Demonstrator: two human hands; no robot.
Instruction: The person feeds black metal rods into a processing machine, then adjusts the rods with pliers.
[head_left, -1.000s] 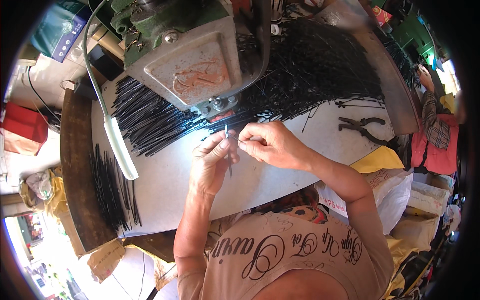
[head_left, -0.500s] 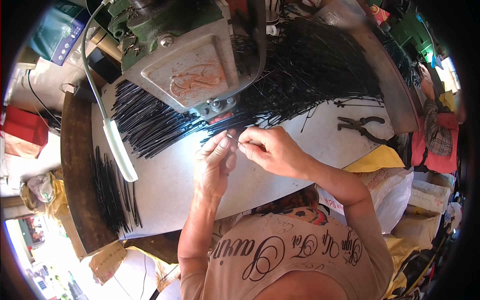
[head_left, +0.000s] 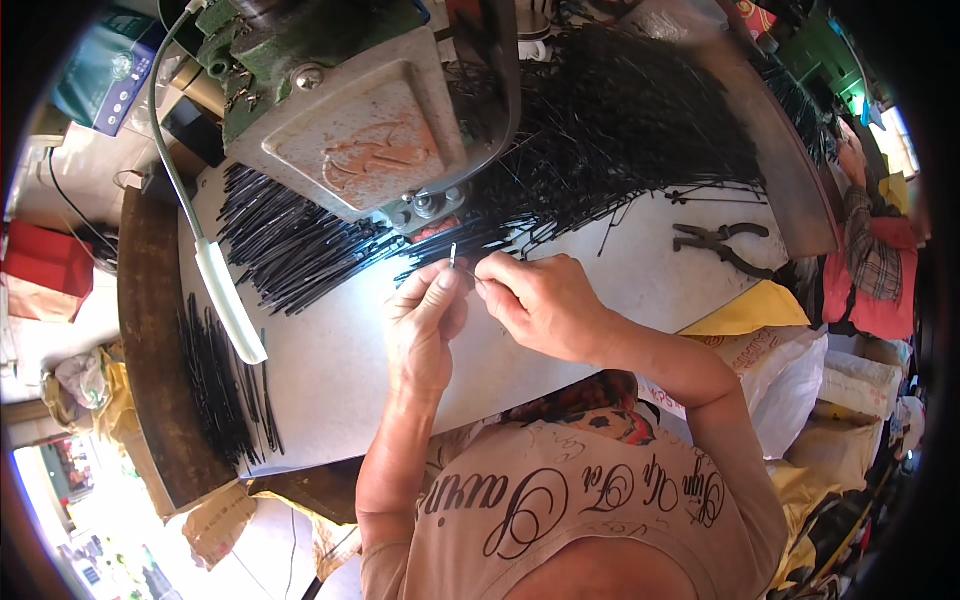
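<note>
My left hand (head_left: 424,322) is raised over the white tabletop (head_left: 345,385), just below the machine head. Between its thumb and fingertips stands a small thin piece (head_left: 454,256) with a pale, shiny end. Close on its right, my right hand (head_left: 548,305) is closed in a pinch at the same spot. A thin dark strand shows at its fingertips, too fine to name. Behind the hands, under the green and grey machine (head_left: 360,135), lie black rods (head_left: 300,240) in a thick bundle.
A larger tangled heap of black rods (head_left: 620,120) covers the back right. Pliers (head_left: 725,248) lie at the right. A lit lamp (head_left: 230,300) hangs on the left, near more black rods (head_left: 215,390). Wooden boards (head_left: 150,330) edge the table. Another person's sleeve (head_left: 872,250) shows far right.
The small piece in my left fingertips now points upright, where it was slanted before. Both hands stay close together. The whole view has shifted slightly.
</note>
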